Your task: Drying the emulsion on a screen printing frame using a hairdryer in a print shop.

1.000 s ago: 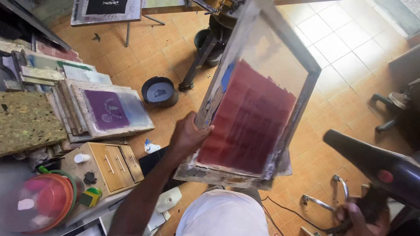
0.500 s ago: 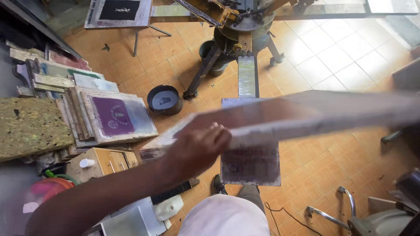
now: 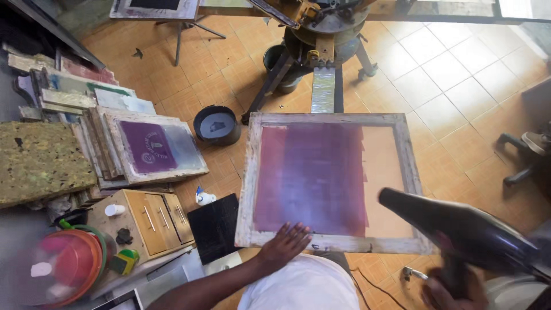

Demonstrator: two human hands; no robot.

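Observation:
A wooden printing screen frame with purple-red coated mesh lies flat in front of me. My left hand holds its near edge, fingers spread over the wood and mesh. My right hand at the bottom right grips a black hair dryer, whose nozzle points left over the frame's near right corner.
A stack of screen frames leans at the left, beside a small wooden drawer cabinet and a red-lidded bucket. A black round tub sits on the tiled floor. A printing press stand rises behind the frame. A chair is at the right.
The screen frame swung from upright and tilted to lying flat before me. My left hand moved from its side to its near edge. The hair dryer rose toward the frame.

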